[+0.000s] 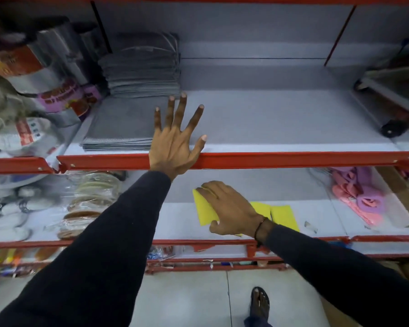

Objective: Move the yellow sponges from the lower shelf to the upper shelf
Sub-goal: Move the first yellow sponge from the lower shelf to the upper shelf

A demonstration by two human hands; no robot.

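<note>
No yellow sponges (284,216) are lying on the upper shelf (281,159) yet; right hand (229,208) is gripping one below, left hand (175,140) is spreading empty.

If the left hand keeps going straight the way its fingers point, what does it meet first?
Most likely nothing soon: the left hand points over bare upper shelf toward the back wall. The stacked grey cloths sit just left of that line, though depth is unclear.
</note>
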